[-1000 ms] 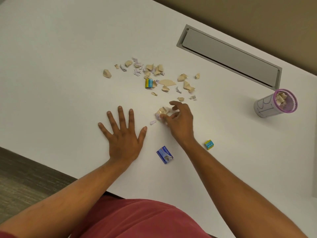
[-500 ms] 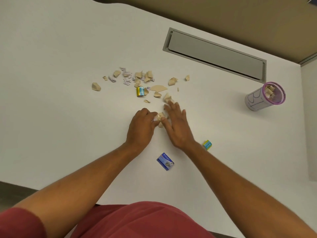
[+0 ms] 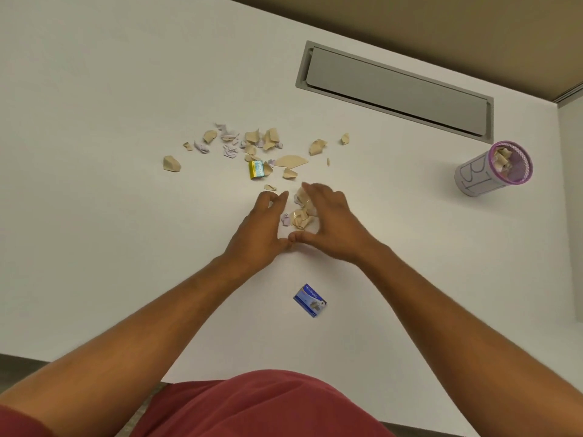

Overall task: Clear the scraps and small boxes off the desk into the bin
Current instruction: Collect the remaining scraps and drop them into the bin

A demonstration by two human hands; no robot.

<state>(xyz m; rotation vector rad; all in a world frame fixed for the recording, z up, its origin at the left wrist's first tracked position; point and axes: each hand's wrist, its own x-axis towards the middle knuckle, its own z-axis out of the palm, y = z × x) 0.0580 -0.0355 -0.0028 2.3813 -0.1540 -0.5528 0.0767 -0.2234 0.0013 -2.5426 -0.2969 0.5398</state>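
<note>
Tan and lilac paper scraps (image 3: 252,146) lie scattered across the middle of the white desk (image 3: 94,216). My left hand (image 3: 262,225) and my right hand (image 3: 331,222) cup a small pile of scraps (image 3: 299,216) between them, thumbs touching at the near side. A yellow and blue small box (image 3: 257,169) lies among the scattered scraps. Near my arms lies a blue small box (image 3: 310,300). The bin (image 3: 492,168), a small purple-rimmed mesh cup with scraps inside, stands at the right.
A grey cable hatch (image 3: 394,89) is set into the desk at the back right. The desk's near edge runs just in front of my red shirt (image 3: 268,405). A side panel rises at the far right.
My left hand came off the desk on the left and joined the right hand around the scrap pile. The hands have parted slightly and the pile shows between them. The green box is now hidden.
</note>
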